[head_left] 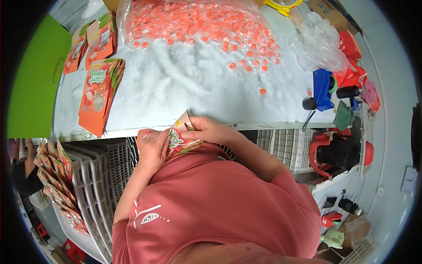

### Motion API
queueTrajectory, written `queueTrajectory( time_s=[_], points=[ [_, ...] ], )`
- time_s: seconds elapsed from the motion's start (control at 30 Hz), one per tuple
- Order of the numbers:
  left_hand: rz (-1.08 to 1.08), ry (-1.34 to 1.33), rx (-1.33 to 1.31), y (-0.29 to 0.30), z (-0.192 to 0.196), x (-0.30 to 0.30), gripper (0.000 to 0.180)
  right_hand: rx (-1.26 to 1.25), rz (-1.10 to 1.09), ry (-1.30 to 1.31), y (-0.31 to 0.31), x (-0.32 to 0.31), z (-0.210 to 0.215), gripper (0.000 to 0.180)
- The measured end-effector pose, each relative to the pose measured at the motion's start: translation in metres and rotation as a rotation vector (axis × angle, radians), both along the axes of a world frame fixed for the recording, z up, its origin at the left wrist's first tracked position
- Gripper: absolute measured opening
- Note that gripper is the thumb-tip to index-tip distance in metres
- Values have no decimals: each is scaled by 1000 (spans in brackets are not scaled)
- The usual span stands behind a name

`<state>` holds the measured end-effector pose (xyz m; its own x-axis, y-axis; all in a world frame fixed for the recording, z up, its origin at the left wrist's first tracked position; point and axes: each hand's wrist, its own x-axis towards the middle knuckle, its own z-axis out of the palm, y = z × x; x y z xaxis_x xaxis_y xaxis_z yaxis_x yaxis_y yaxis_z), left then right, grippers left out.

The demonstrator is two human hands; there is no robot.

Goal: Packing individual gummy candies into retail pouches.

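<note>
An orange snack pouch point(179, 137) with a green and white label is held close to my chest, at the near edge of the white table point(189, 83). My left hand point(153, 148) grips its left side. My right hand point(208, 130) holds the right side, fingers at the pouch's open top. A heap of small orange wrapped candies point(198, 22) lies on clear plastic at the far side of the table, with a few stray candies point(262, 91) nearer to me.
Stacks of flat orange pouches point(100, 94) lie on the table's left, with more point(90, 42) behind. Filled pouches point(57, 176) stand in a rack at lower left beside white crates point(94, 185). A blue tool point(323, 88), black bottle point(349, 91) and crumpled clear bags point(318, 42) sit right.
</note>
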<state>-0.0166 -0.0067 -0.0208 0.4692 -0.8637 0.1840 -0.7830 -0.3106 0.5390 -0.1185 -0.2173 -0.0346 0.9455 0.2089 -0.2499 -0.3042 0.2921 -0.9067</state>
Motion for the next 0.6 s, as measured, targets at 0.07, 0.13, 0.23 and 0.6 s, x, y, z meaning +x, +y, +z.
queueTrajectory(
  time_s=[0.07, 0.13, 0.23, 0.6],
  points=[
    [11, 4, -113, -1, 0, 2, 16, 22, 4, -19, 1, 1, 0, 37],
    [-5, -25, -119, -4, 4, 7, 16, 51, -42, 33, 3, 2, 3, 34],
    [-25, -48, -128, -5, 6, 10, 19, 67, -53, 30, 3, 2, 7, 28],
    [-19, 84, -103, -3, 11, 1, 45, 22, -51, -37, -2, -1, 0, 24]
  ],
)
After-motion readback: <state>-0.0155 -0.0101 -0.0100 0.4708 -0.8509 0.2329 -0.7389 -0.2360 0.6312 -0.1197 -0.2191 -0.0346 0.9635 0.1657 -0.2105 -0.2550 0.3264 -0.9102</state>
